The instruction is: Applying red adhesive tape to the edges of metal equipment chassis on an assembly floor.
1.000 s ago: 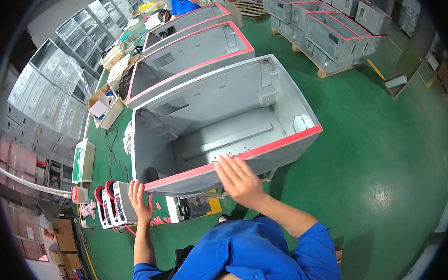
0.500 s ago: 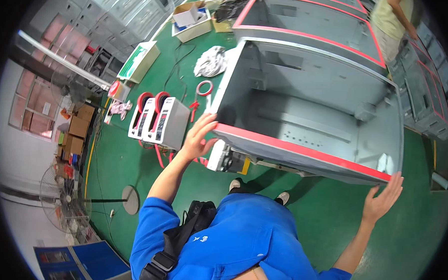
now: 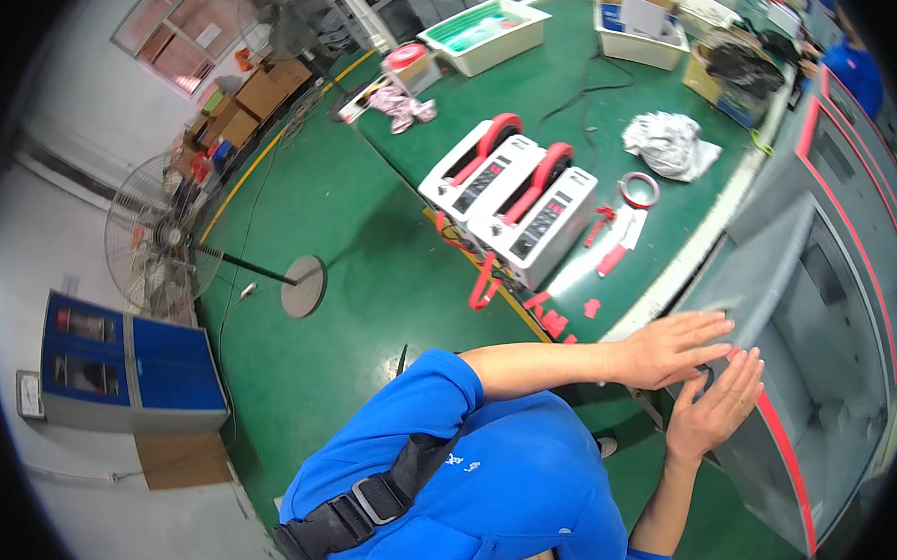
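A grey metal cabinet shell [image 3: 744, 278] lies open side up at the right, with red tape [image 3: 789, 470] along its near rim. At the end of that taped edge, my left hand [image 3: 671, 350] rests on or just over the corner, fingers stretched out together. Right beside it, my right hand [image 3: 713, 407] lies along the corner with its fingers extended, the fingertips close to the left hand's. Neither hand visibly holds anything; whether a small piece of tape lies under the fingers is hidden.
Two white tape dispensers [image 3: 536, 219] with red rolls stand on the green bench, near loose red tape strips [image 3: 611, 261], a tape roll [image 3: 639, 205] and a white cloth [image 3: 670, 145]. More red-edged cabinets [image 3: 852, 198] stand beyond. A floor fan [image 3: 165, 236] is at the left.
My view has swung left, so the cabinet now sits at the right. My hands, earlier apart at the two ends of the taped edge, have come together at its left corner.
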{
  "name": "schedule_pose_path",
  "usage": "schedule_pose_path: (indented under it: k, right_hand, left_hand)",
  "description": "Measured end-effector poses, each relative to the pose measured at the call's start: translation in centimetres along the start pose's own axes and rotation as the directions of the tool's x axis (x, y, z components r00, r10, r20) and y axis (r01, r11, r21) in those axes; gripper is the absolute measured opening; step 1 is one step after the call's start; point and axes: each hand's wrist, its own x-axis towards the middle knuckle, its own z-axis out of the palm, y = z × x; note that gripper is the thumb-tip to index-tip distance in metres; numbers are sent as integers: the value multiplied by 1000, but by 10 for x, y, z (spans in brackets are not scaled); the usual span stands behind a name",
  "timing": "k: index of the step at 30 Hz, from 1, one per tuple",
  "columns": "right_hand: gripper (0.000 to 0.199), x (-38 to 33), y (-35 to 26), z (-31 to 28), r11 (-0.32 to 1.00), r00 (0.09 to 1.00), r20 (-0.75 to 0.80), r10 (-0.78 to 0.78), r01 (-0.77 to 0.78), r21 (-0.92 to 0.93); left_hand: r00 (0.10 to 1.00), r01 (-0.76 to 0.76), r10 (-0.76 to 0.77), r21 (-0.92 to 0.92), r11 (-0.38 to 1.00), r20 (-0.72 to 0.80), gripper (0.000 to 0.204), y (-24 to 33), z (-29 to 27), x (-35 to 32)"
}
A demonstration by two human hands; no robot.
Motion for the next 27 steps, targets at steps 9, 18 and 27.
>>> schedule_pose_path:
  k: [9, 18, 27]
  right_hand:
    - [43, 5, -34, 6, 972, 983, 132, -129, 99, 213]
    - [40, -75, 8, -3, 752, 758, -218, 615, -481, 451]
    - [44, -130, 163, 22, 49, -86, -96, 992, -432, 901]
  left_hand:
    - [785, 587, -489, 205, 783, -380, 35, -48, -156, -138]
    - [991, 98, -88, -101, 990, 100, 43, -37, -83, 3]
    - [904, -112, 224, -305, 946, 363, 30, -61, 19, 143]
